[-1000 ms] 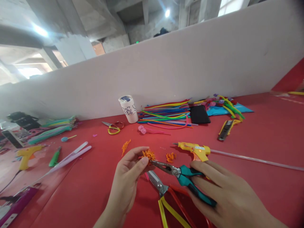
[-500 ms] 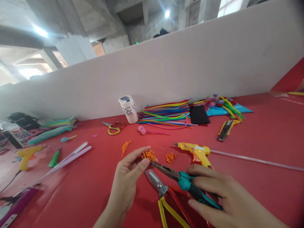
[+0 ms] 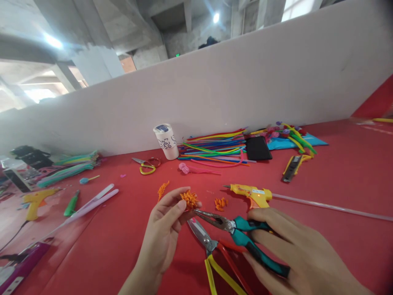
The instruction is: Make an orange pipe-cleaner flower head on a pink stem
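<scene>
Orange tuft (image 3: 189, 200): my left hand (image 3: 164, 227) pinches it. My right hand (image 3: 296, 250) grips pliers (image 3: 241, 237); a cup (image 3: 166, 142) stands near the table's back edge (image 3: 118, 162).

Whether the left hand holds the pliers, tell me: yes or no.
No, the right hand grips the pliers, while the left hand holds an orange tuft.

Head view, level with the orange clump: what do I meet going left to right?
Yellow glue gun, green tool, lilac two-armed tool, left hand holding orange clump, loose orange bits, second yellow glue gun, clear rod.
</scene>
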Available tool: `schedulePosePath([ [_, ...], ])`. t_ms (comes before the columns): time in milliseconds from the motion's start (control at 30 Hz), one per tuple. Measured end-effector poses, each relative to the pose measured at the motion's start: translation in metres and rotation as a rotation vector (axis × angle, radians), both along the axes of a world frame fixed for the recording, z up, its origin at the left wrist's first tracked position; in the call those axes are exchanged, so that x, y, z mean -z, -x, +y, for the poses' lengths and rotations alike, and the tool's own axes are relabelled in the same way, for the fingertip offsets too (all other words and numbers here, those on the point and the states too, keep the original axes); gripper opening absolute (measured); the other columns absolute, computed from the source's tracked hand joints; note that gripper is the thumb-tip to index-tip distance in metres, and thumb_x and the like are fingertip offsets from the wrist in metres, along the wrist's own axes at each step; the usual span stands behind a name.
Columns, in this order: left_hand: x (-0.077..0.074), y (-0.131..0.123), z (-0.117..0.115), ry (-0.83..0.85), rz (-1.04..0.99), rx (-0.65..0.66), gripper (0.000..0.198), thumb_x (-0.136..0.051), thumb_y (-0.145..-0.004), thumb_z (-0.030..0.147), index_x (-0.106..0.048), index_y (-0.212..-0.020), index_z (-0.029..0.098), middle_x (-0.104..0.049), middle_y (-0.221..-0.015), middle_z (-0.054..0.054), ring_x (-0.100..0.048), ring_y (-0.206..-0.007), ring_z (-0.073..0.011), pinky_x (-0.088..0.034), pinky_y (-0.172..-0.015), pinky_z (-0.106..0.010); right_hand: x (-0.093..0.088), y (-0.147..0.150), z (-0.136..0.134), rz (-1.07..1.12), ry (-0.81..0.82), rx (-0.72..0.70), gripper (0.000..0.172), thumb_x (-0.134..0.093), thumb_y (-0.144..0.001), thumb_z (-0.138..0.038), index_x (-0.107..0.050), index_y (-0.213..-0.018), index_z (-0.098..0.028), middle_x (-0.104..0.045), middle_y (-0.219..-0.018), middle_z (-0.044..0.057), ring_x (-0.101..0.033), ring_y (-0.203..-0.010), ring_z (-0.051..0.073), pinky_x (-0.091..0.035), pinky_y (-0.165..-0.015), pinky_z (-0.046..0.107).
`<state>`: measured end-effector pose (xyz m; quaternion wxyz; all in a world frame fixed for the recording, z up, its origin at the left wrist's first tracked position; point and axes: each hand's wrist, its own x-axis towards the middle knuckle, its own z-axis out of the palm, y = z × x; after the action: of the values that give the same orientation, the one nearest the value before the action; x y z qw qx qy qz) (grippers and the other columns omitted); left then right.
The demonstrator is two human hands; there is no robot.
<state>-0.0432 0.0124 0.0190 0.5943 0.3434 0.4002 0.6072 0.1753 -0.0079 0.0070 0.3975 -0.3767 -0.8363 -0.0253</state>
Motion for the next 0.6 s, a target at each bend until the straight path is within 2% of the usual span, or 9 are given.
schedulePosePath([
  [233, -0.0036, -0.0012, -0.0025, 0.001, -0.034, 0.028, 0.018, -0.067, -0.073, 0.015, -0.071, -0.09, 0.016, -0.072, -0.085, -0.005, -0.068, -0.085, -0.0189, -0.054, -0.076, -0.026, -0.0049, 0.0029, 0.0004, 0.034, 0.052, -0.019, 0.017, -0.052, -0.077, -0.017, -0.069, -0.076, -0.02, -0.064, -0.08, 0.008, -0.06, -0.064, 0.017, -0.053, -0.055, 0.028],
  [600, -0.0019, -0.0021, -0.0031, 0.017, -0.018, 0.021, 0.019, -0.07, -0.07, 0.017, -0.072, -0.088, 0.017, -0.074, -0.084, -0.005, -0.069, -0.078, -0.0178, -0.055, -0.074, -0.027, -0.0079, 0.005, 0.0005, 0.056, 0.036, -0.011, 0.02, -0.048, -0.079, -0.019, -0.068, -0.077, -0.021, -0.065, -0.079, 0.007, -0.061, -0.061, 0.016, -0.052, -0.052, 0.025],
])
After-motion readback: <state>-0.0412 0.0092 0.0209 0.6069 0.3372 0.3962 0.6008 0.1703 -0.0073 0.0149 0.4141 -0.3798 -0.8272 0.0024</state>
